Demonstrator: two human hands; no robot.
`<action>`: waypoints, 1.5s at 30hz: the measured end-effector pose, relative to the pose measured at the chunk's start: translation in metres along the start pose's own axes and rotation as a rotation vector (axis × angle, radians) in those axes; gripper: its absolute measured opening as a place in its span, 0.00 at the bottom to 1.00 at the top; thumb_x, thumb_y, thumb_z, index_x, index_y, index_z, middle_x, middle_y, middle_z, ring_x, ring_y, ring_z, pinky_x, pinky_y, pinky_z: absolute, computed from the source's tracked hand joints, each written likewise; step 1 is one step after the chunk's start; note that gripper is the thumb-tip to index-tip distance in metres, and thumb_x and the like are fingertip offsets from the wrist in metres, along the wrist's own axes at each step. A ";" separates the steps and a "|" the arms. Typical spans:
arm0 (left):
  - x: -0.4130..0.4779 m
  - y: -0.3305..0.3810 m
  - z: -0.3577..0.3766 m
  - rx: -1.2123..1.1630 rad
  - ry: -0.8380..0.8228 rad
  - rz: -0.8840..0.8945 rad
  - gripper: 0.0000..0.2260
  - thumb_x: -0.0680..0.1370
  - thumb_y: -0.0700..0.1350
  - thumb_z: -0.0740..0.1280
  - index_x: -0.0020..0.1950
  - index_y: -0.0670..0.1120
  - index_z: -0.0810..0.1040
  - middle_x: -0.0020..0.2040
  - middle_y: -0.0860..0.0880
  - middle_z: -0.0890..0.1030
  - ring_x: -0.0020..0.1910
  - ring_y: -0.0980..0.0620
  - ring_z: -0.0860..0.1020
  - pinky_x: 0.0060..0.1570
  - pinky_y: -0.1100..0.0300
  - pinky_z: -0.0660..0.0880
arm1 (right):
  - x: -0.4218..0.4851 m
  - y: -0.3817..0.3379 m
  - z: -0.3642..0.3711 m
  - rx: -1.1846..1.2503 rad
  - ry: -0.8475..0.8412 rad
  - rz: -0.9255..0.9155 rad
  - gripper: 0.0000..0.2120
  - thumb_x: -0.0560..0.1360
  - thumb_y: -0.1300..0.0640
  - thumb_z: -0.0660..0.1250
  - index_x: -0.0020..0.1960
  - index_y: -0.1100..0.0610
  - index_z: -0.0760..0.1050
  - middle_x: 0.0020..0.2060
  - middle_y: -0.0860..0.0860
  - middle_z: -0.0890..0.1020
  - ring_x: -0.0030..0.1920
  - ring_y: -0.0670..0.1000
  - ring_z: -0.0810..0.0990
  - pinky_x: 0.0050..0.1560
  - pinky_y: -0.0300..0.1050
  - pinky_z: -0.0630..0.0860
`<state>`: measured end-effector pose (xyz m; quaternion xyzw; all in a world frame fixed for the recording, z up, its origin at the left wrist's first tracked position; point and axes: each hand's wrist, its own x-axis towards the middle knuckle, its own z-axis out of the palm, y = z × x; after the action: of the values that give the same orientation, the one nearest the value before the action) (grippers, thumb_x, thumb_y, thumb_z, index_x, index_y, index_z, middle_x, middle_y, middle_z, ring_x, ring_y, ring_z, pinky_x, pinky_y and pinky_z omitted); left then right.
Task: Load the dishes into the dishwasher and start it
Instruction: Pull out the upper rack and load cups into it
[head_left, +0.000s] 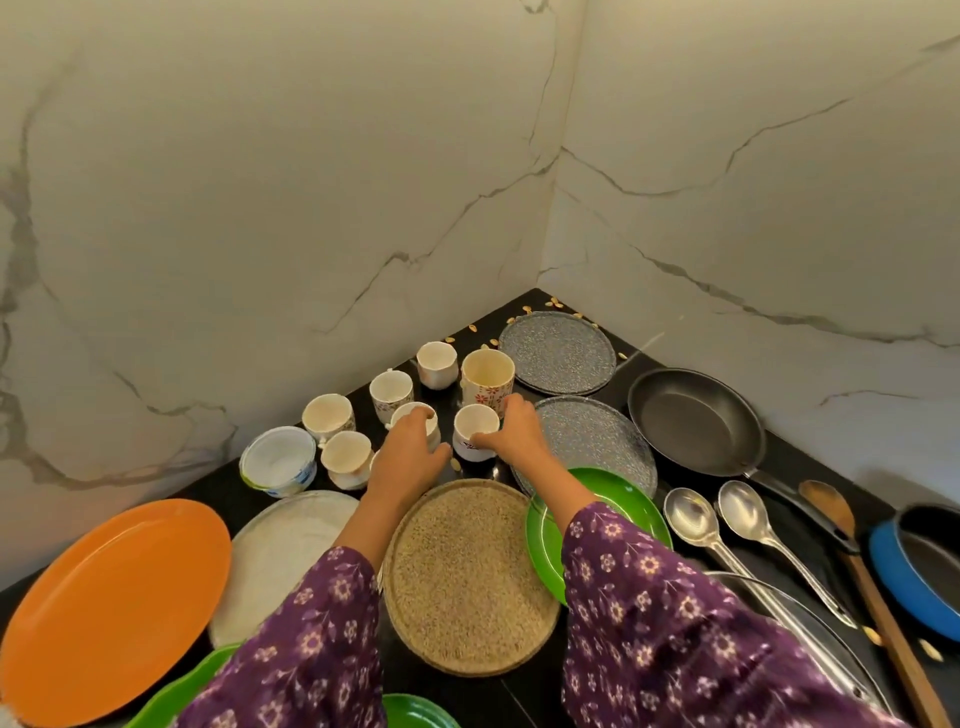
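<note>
I am seeing the orange plate (111, 608) lying at 8 o'clock from both hands, and the tan speckled plate (467, 577) sitting just below them at 6 o'clock. My left hand (410, 452) is curling round a small white cup (406, 415) at its 12 o'clock. My right hand (514, 434) is gripping a printed cup (474, 422) at its 9 o'clock.

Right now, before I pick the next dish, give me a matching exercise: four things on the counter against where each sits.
1 orange plate
2 pan
3 tub
4 wooden spoon

A right of the metal spoons
B black, against the right wall
C far left
D just left of the cups

Pairs: 1-C, 2-B, 3-D, 4-A
</note>
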<state>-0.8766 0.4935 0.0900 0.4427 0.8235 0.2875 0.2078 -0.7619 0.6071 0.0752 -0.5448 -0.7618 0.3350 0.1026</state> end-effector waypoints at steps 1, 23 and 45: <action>0.001 -0.002 0.000 0.002 0.004 -0.003 0.21 0.75 0.44 0.68 0.66 0.47 0.69 0.63 0.46 0.75 0.61 0.46 0.74 0.59 0.51 0.73 | 0.003 -0.002 0.004 -0.017 -0.007 0.003 0.37 0.64 0.50 0.78 0.65 0.62 0.64 0.62 0.59 0.70 0.63 0.60 0.69 0.59 0.51 0.69; -0.045 0.033 -0.004 0.028 -0.022 0.158 0.23 0.76 0.44 0.69 0.69 0.43 0.67 0.65 0.44 0.73 0.63 0.46 0.72 0.59 0.54 0.70 | -0.075 -0.005 -0.054 0.131 0.169 -0.097 0.29 0.64 0.54 0.77 0.60 0.60 0.70 0.56 0.56 0.76 0.56 0.56 0.75 0.47 0.42 0.68; -0.349 0.252 0.205 0.006 -0.655 0.840 0.21 0.75 0.44 0.69 0.66 0.40 0.70 0.63 0.41 0.76 0.59 0.43 0.75 0.57 0.53 0.70 | -0.492 0.259 -0.216 0.225 0.873 0.440 0.32 0.61 0.53 0.79 0.60 0.59 0.71 0.54 0.54 0.76 0.54 0.52 0.74 0.48 0.39 0.66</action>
<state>-0.4187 0.3686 0.1329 0.8014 0.4682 0.1905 0.3199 -0.2629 0.2981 0.1795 -0.7676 -0.4738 0.1695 0.3969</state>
